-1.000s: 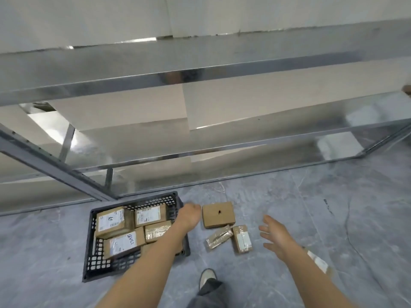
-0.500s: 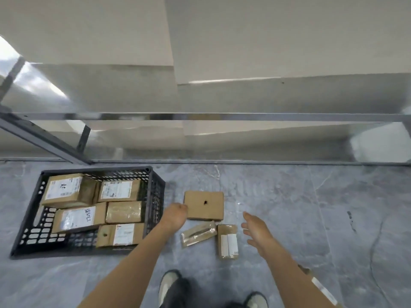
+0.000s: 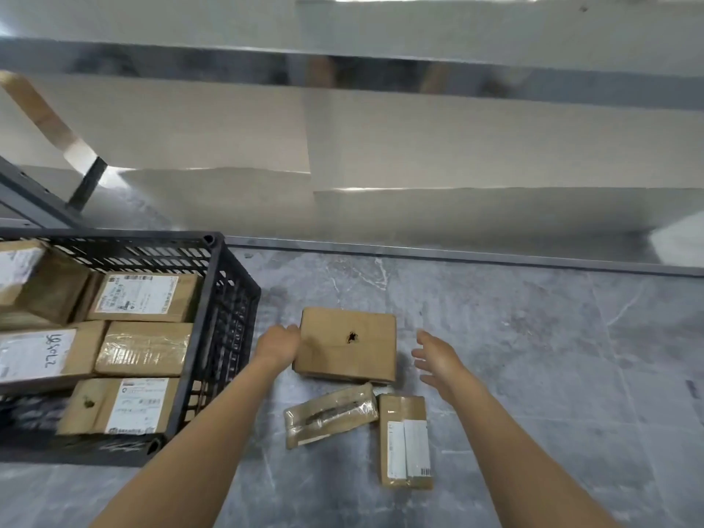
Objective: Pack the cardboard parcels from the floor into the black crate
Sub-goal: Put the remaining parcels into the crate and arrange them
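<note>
A black crate [image 3: 223, 310] stands on the floor at the left, holding several cardboard parcels with white labels. Three parcels lie on the grey floor to its right: a flat brown box with a dark hole [image 3: 348, 344], a thin taped packet [image 3: 330, 413] and a small labelled box [image 3: 405, 442]. My left hand [image 3: 276, 346] touches the left edge of the flat brown box, fingers curled against it. My right hand [image 3: 438, 360] hovers open just right of that box, apart from it.
A metal shelf rack [image 3: 381, 76] runs across the back above the floor, with a dark upright post [image 3: 85, 184] at the left. A low metal rail [image 3: 457, 257] lies along the floor behind the parcels. Grey tiled floor extends right.
The view has dropped much closer to the floor. Both hands have come in around the flat brown box; the left one now touches its left edge.
</note>
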